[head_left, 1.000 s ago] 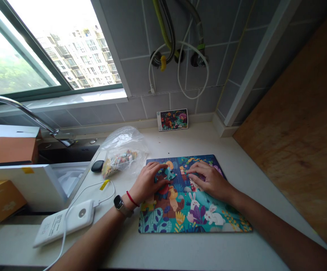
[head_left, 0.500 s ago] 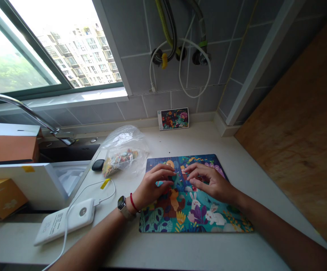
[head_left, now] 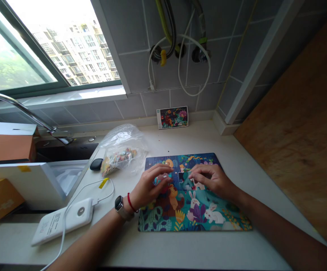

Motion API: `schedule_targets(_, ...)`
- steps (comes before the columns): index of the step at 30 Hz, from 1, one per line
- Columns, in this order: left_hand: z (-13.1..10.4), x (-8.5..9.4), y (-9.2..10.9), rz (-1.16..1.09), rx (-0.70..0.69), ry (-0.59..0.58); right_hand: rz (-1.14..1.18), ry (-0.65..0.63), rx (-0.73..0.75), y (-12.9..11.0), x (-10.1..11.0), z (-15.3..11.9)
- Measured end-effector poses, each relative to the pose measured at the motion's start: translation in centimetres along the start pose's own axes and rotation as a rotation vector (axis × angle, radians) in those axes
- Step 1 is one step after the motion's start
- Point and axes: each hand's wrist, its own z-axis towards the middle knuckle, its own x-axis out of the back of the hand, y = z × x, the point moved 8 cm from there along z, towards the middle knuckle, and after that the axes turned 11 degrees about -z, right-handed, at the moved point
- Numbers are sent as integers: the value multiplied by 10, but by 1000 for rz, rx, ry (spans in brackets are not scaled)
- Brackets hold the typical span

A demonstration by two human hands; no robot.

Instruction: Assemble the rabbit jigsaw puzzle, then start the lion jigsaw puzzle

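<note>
Puzzle board (head_left: 180, 222) lies flat on counter (head_left: 118, 244) beneath both hands, long axis left-right. Teal piece (head_left: 185, 182) sits just left of the right hand (head_left: 213, 179), fingertips apparently pinching its edge; left hand (head_left: 148, 185) farther off, thumb and fingers parted.

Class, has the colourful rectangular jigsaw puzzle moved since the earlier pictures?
No: judged against the grey tiled wall, the colourful rectangular jigsaw puzzle shows no clear shift in any direction.

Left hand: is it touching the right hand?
Apart. The head view shows a strip of the puzzle between the fingertips of the left hand and right hand.
</note>
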Motion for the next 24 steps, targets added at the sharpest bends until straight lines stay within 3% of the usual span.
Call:
schedule_targets(6,1,22,-12,35,43,144,38,226,-95,10,23,0)
schedule_targets(10,0,24,-19,18,74,164,59,401,-107,9,37,-4)
schedule_targets(16,-4,22,-32,25,143,143,31,555,-114,9,52,-10)
schedule_targets(19,-4,17,-31,34,143,100,5,544,-142,12,50,-10)
schedule_targets(24,-3,12,-29,73,128,43,-32,367,-146,13,32,-5)
